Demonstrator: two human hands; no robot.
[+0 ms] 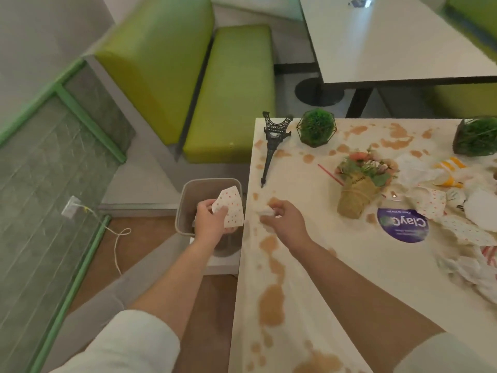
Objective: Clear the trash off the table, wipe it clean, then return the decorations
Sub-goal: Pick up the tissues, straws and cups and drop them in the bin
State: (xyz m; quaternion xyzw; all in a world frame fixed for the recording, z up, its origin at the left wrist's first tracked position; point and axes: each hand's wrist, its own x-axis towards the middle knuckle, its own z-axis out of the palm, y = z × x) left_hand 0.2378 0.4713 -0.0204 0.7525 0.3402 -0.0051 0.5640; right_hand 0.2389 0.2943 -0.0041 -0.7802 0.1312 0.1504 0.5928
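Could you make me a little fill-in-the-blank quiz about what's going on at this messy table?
1. The left hand holds a dotted paper over the ____.
2. The right hand pinches a small white ____ at the table edge.
3. The tower model lies on its ____.
4. The table is spotted with ____ stains.

Missing words: bin; wad; side; brown
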